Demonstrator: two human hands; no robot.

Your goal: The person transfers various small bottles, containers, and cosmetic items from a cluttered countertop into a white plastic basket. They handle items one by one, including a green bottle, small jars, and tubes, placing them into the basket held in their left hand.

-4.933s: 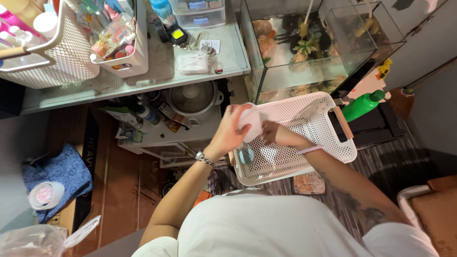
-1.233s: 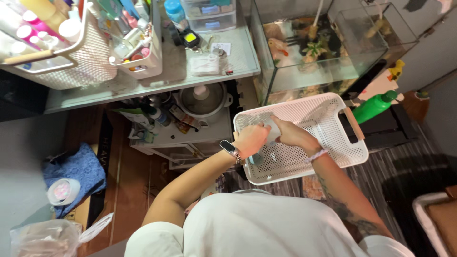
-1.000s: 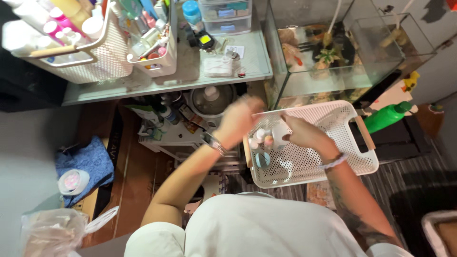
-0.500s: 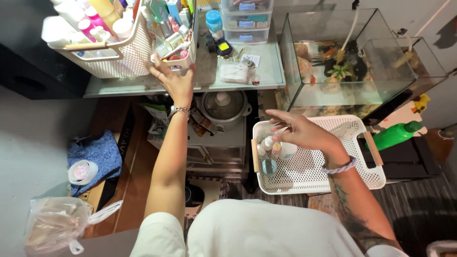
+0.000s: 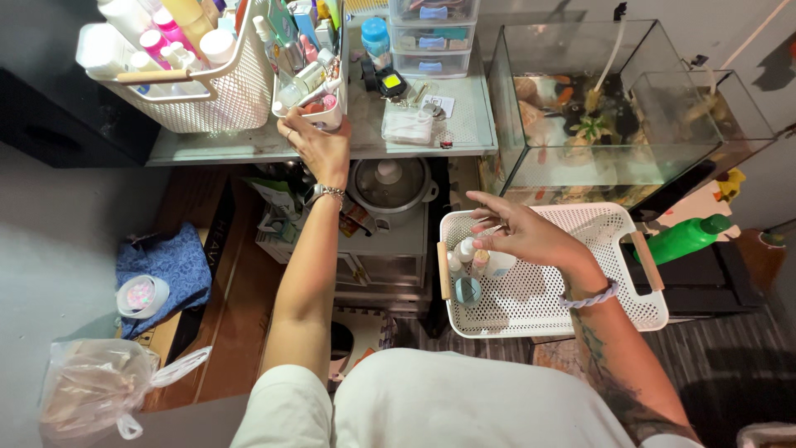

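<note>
Count, head view:
- White mesh baskets: 2, at 5 o'clock point(image 5: 580, 307) and 11 o'clock point(image 5: 211, 99).
- Small bottles point(image 5: 468, 249) in the 5 o'clock basket: 4.
- Glass tanks: 2 point(image 5: 580, 158).
- Green bottle: 1 point(image 5: 684, 236).
- Hands: 2, left point(image 5: 319, 149), right point(image 5: 522, 232).

The left hand point(image 5: 319, 149) reaches to a small white organiser bin of cosmetics point(image 5: 308, 79) on the pale table point(image 5: 414, 141), fingers at its base. The right hand point(image 5: 522, 234) hovers, spread open, over small bottles point(image 5: 471, 257) standing in a white perforated plastic basket point(image 5: 572, 299).
</note>
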